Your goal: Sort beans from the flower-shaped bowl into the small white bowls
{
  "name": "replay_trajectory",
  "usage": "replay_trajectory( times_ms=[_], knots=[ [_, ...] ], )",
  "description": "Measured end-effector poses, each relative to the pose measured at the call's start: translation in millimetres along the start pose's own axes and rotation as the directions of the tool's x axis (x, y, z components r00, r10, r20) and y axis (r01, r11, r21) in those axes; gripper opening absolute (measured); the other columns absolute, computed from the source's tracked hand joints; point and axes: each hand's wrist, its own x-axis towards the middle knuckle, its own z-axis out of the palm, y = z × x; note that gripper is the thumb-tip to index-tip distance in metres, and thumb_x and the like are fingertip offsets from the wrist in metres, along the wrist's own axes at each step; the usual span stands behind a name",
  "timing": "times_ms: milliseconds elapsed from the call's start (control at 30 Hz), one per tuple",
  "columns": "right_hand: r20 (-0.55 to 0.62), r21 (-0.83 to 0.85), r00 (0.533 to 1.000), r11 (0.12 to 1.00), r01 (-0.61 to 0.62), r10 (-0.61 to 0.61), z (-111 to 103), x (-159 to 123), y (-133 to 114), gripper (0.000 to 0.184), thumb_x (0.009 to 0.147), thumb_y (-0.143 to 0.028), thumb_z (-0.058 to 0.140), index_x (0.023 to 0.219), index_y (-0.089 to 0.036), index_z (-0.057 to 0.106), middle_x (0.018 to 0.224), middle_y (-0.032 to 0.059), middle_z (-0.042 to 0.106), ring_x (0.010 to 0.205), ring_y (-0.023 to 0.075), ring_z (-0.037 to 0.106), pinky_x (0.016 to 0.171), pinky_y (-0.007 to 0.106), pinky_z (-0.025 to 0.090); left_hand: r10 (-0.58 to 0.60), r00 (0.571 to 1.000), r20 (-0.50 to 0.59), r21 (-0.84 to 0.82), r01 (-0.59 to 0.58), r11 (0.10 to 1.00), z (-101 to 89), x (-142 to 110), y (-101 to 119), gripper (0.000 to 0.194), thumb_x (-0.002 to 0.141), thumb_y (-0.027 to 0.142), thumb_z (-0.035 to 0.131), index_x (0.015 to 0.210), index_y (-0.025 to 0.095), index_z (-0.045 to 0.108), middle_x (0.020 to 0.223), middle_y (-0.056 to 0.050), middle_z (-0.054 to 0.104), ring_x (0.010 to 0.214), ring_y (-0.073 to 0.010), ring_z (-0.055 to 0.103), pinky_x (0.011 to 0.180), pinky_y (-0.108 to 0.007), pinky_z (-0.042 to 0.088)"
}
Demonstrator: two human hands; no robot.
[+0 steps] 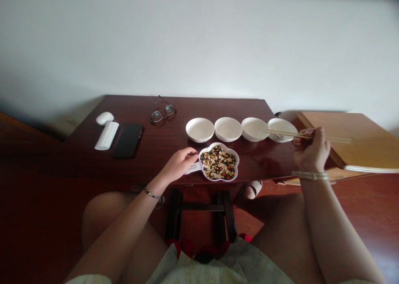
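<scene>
A flower-shaped bowl [236, 161] full of mixed beans and nuts sits at the near edge of the dark wooden table [162, 143]. My left hand [180, 163] rests beside it on the left, fingers curled against its rim and over a small white paper slip [193, 168]. My right hand [311, 150] is closed on a pair of wooden chopsticks [282, 133], whose tips reach over the rightmost of several empty white bowls [200, 129] lined up behind the bean bowl.
Glasses [163, 113] lie at the table's back. A black phone [128, 140], a white oblong case [106, 135] and a white mouse [104, 118] are at the left. A light wooden board [352, 138] juts in at the right. My knees are under the table's edge.
</scene>
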Motion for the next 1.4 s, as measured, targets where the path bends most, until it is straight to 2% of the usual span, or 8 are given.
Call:
replay_trajectory(
  times_ms=[167,367,500,633,767,867,967,1400],
  knots=[
    [0.259,-0.045,0.966,0.999,0.011,0.001,25.9,-28.6,11.4,0.043,0.098,-0.053,0.077,0.072,-0.021,0.064,0.074,0.0008,0.061,0.056,0.0107,0.056,0.043,0.023,0.043,0.005,1.0,0.003,0.0,-0.005,1.0,-0.5,-1.3,-0.3,0.035,0.102,0.051,0.063,0.111,0.02,0.076,0.089,-0.006,0.08,0.076,-0.0212,0.07,0.064,-0.028,0.048],
    [0.537,-0.144,0.842,0.989,0.04,0.044,54.9,-74.9,8.6,0.05,0.097,-0.063,0.076,0.071,-0.022,0.066,0.072,0.002,0.059,0.054,0.0135,0.056,0.046,0.029,0.042,0.005,1.0,0.002,-0.014,-0.005,1.0,0.3,-1.8,-0.5,0.034,0.103,0.05,0.063,0.111,0.019,0.075,0.089,-0.005,0.079,0.077,-0.0207,0.07,0.063,-0.026,0.047],
    [0.684,-0.268,0.729,0.924,0.273,-0.017,60.4,-92.0,0.3,0.052,0.105,-0.064,0.063,0.074,-0.022,0.068,0.073,0.0037,0.062,0.058,0.0154,0.057,0.052,0.031,0.043,0.014,1.0,0.01,-0.01,-0.014,1.0,0.6,-1.8,-0.7,0.034,0.103,0.049,0.062,0.111,0.019,0.075,0.089,-0.005,0.079,0.076,-0.0203,0.07,0.062,-0.026,0.046],
    [0.813,-0.251,0.571,0.816,0.521,-0.115,60.1,-99.0,-2.3,0.043,0.114,-0.047,0.055,0.081,-0.022,0.068,0.076,0.0033,0.064,0.065,0.0169,0.06,0.063,0.034,0.047,0.012,1.0,0.021,-0.007,-0.012,1.0,0.1,-2.1,-0.2,0.033,0.103,0.049,0.063,0.11,0.019,0.075,0.089,-0.005,0.078,0.075,-0.0202,0.07,0.062,-0.026,0.046],
    [0.871,-0.169,0.453,0.748,0.641,-0.191,63.5,-106.1,0.3,0.034,0.115,-0.032,0.052,0.086,-0.023,0.068,0.082,0.0036,0.065,0.072,0.0187,0.062,0.067,0.036,0.048,0.012,1.0,0.021,-0.009,-0.011,1.0,0.2,-2.3,0.3,0.033,0.103,0.049,0.063,0.11,0.019,0.075,0.09,-0.005,0.079,0.076,-0.0202,0.07,0.062,-0.026,0.046],
    [0.898,-0.156,0.401,0.721,0.675,-0.181,66.7,-109.4,3.1,0.031,0.113,-0.027,0.054,0.087,-0.024,0.068,0.085,0.0036,0.065,0.076,0.0193,0.063,0.07,0.037,0.049,0.01,1.0,0.016,-0.008,-0.01,1.0,0.5,-2.4,0.7,0.033,0.103,0.048,0.064,0.111,0.018,0.075,0.09,-0.005,0.079,0.077,-0.0202,0.07,0.063,-0.026,0.046],
    [0.908,-0.153,0.382,0.712,0.685,-0.172,68.7,-109.9,6.5,0.03,0.113,-0.026,0.054,0.086,-0.024,0.066,0.085,0.0033,0.065,0.078,0.0197,0.063,0.074,0.038,0.05,0.004,1.0,0.016,-0.011,-0.004,1.0,0.4,-2.6,1.4,0.032,0.104,0.048,0.063,0.11,0.018,0.075,0.089,-0.005,0.078,0.076,-0.0199,0.07,0.063,-0.026,0.046],
    [0.872,-0.166,0.442,0.721,0.672,-0.212,73.0,-110.7,5.2,0.036,0.115,-0.028,0.049,0.083,-0.023,0.067,0.08,0.004,0.064,0.072,0.0194,0.061,0.068,0.037,0.048,0.007,1.0,0.019,-0.018,-0.007,1.0,-0.1,-3.2,1.1,0.032,0.104,0.048,0.064,0.11,0.019,0.075,0.086,-0.004,0.078,0.074,-0.0197,0.07,0.063,-0.026,0.047]
  ],
)
